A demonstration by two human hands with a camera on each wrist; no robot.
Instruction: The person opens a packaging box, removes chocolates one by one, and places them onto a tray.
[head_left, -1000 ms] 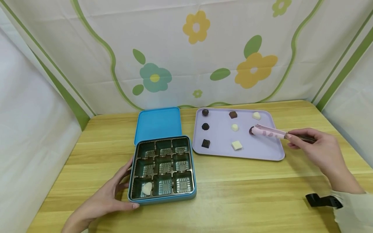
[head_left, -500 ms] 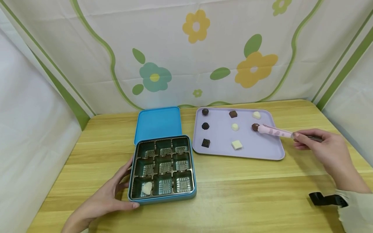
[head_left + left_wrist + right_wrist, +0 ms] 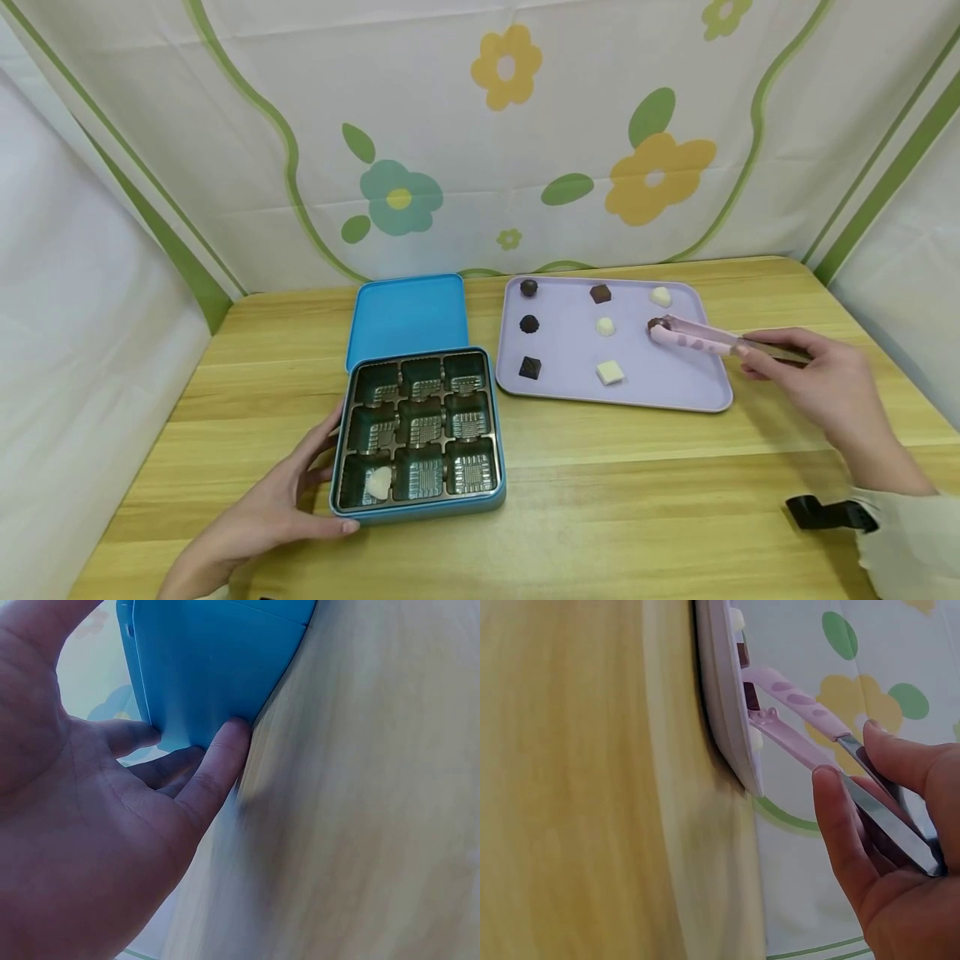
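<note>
In the head view my right hand holds small metal tongs with pink paw-shaped tips. Their arms stand apart around a round brown chocolate on the lilac tray. The right wrist view shows thumb and fingers on the metal arms, the pink tips at the tray's rim. My left hand rests against the near left corner of a blue tin, thumb at the front, other fingers along the left side. In the left wrist view fingertips touch the tin's wall. A white chocolate lies in the tin's near left compartment.
Several dark, brown and white chocolates stand in rows on the tray, among them a white square and a dark square. The blue lid lies behind the tin. A flowered cloth rises behind the wooden table.
My right hand drew the tongs back to the right, then brought them left again, now spread around the round brown chocolate. The chocolate shifted slightly. My left hand and the tin stayed put.
</note>
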